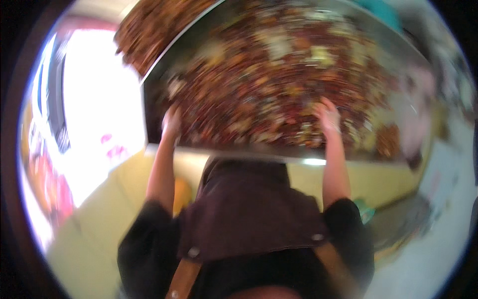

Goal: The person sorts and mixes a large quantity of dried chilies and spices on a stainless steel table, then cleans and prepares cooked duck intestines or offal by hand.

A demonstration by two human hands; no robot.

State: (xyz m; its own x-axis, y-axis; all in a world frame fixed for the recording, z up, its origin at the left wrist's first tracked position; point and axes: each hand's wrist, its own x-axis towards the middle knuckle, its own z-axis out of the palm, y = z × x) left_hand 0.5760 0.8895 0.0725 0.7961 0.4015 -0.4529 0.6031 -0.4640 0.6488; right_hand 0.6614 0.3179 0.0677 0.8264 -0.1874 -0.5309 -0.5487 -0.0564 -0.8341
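Observation:
A large metal tray or trough (231, 151) stands in front of me, full of a blurred mix of dark red, orange and pale yellow pieces (254, 89). My left hand (172, 119) is at the near left part of the mix, just inside the rim, its fingers blurred. Over the mix at the right, my right hand (329, 116) reaches with its fingers somewhat apart. Whether either hand grips any pieces cannot be told. I wear a dark apron with brown straps, which hangs below the near rim.
A brown, rough-looking heap (149, 33) lies beyond the tray's upper left edge. Something teal (381, 13) shows at the far right. Pale floor tiles (108, 224) run below, with an orange object (182, 194) beside my left forearm. At the left is a very bright opening (93, 93).

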